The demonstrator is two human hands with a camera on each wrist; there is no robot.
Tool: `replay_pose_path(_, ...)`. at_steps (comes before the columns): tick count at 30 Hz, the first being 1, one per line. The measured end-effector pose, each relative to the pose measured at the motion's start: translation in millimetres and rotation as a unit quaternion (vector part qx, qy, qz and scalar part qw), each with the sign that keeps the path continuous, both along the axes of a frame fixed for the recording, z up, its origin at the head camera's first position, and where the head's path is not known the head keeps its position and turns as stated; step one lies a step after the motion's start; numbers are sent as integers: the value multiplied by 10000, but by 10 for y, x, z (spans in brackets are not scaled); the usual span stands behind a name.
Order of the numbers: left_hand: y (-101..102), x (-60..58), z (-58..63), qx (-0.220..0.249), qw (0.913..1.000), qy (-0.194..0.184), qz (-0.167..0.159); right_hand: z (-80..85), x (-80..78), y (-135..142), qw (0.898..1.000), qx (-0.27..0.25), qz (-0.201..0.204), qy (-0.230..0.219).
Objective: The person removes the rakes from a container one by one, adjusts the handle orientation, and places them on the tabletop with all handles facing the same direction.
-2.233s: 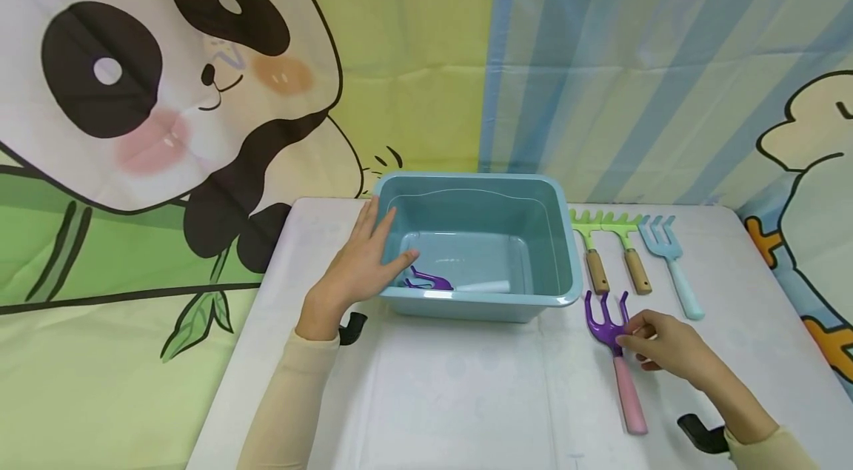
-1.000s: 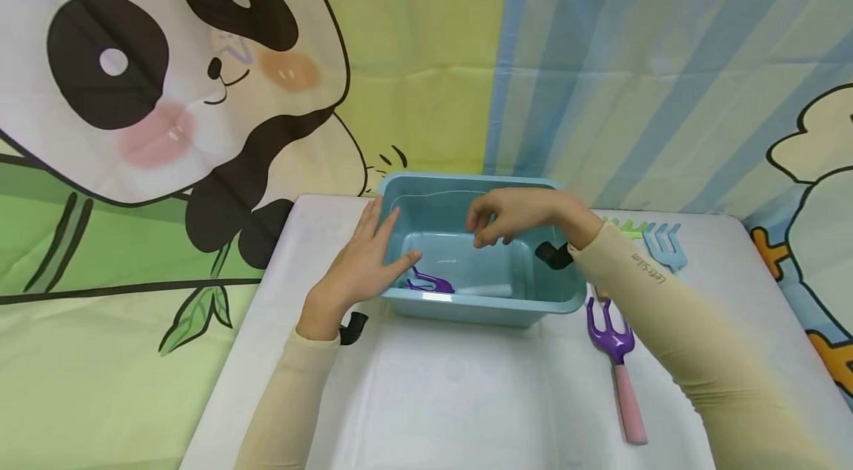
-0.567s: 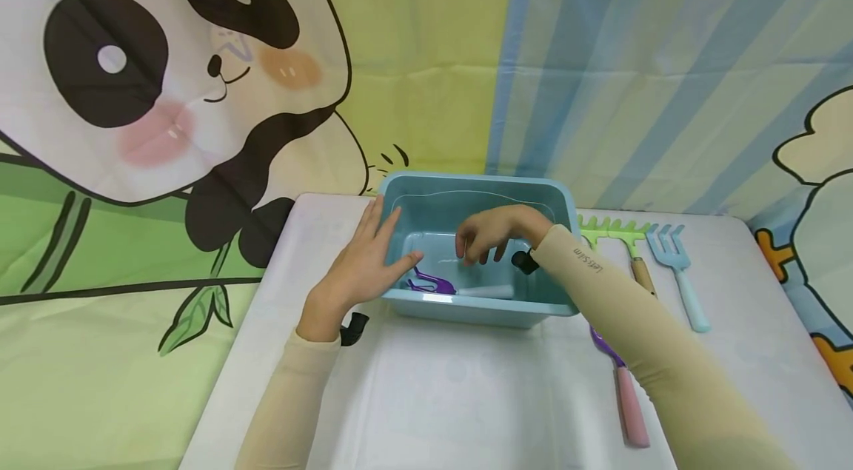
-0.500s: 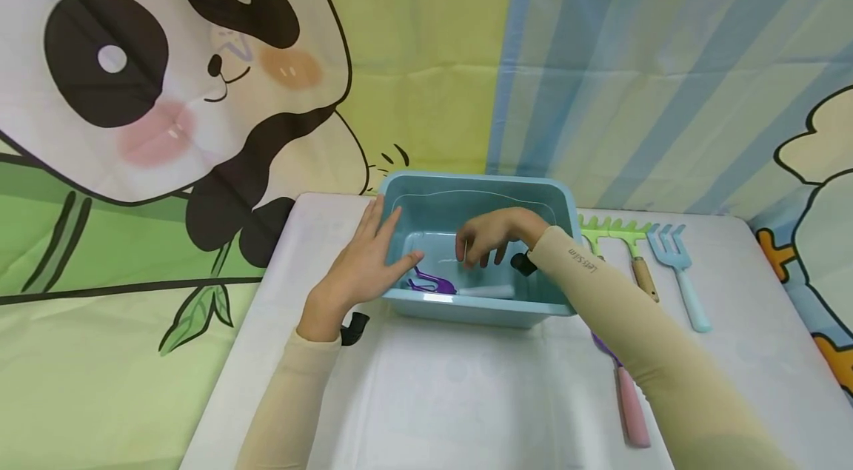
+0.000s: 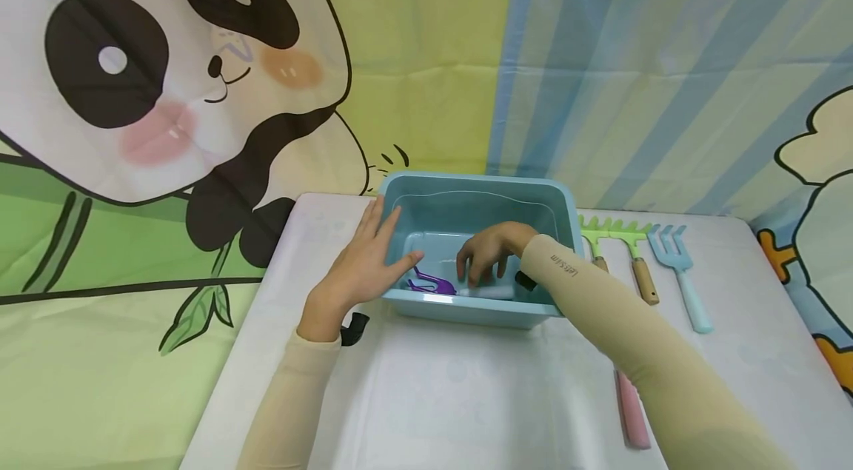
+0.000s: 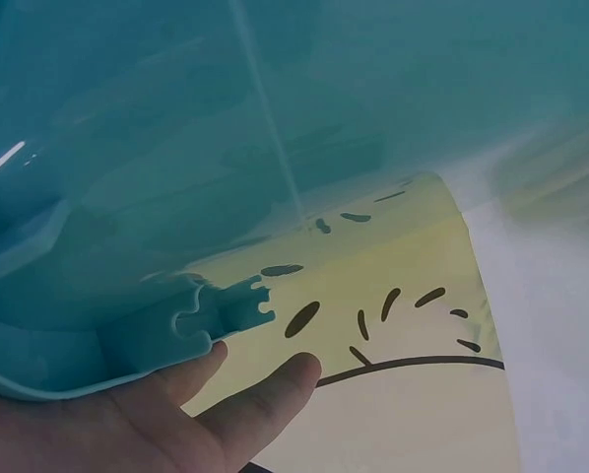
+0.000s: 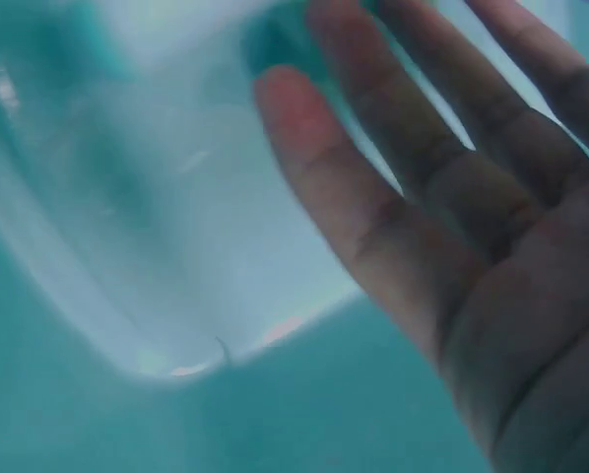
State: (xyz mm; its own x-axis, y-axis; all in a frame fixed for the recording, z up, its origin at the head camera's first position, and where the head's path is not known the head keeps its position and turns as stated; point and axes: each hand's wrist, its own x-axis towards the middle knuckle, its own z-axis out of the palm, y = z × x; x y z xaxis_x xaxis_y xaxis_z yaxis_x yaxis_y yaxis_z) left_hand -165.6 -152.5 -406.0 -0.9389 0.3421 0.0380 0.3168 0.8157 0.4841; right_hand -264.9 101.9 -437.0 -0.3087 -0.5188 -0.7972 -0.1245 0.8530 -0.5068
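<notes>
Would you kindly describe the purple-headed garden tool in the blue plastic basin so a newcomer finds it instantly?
On the white-covered table stands a blue rectangular plastic basin. Just beyond its near rim lies the purple-headed garden tool, pale handle rightward. It is the only tool visible inside.

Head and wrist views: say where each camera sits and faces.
Head: head-worn, facing forward and down at the blue tub; left hand, right hand, sleeves show.
Left wrist: worn there, facing tub and printed cloth; part of that hand shows.
Right wrist: worn there, facing into the tub; that hand shows.
Head and left wrist share the cloth.
</notes>
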Motion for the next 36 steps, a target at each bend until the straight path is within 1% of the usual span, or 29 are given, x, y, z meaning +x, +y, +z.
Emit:
replay_pose_path(3, -8, 8, 1, 49, 10000, 13, 12, -46, 38, -54, 9995, 241, 199, -41)
replay_pose_path(8, -14, 11, -2, 72, 10000, -17, -9, -90, 87, -92, 9986, 360, 397, 2)
replay_pose_path(11, -20, 10, -2, 40, 10000, -8, -22, -123, 129, -126, 9969, 357, 656, 232)
replay_pose_path(15, -23, 12, -2, 24, 10000, -13, 18, -151, 195, -192, 9904, 438, 1106, 704)
replay_pose_path(18, -16, 11, 4, 46, 10000, -49, 5, -153, 225, -221, 9859, 553, 1297, 904)
replay_pose_path(21, -10, 7, 10, 40, 10000, -47, -17, -145, 225, -226, 9855, 558, 1318, 906)
replay_pose_path(24, -13, 9, 9, 37, 10000, -43, 10, -147, 221, -223, 9871, 494, 1288, 810)
replay_pose_path(33, -17, 11, -20, 72, 10000, -37, 6, -182, 179, -184, 9927, 382, 1044, 467)
replay_pose_path(36, -18, 7, -22, 81, 10000, -6, 4, -179, 157, -170, 9948, 341, 898, 330)
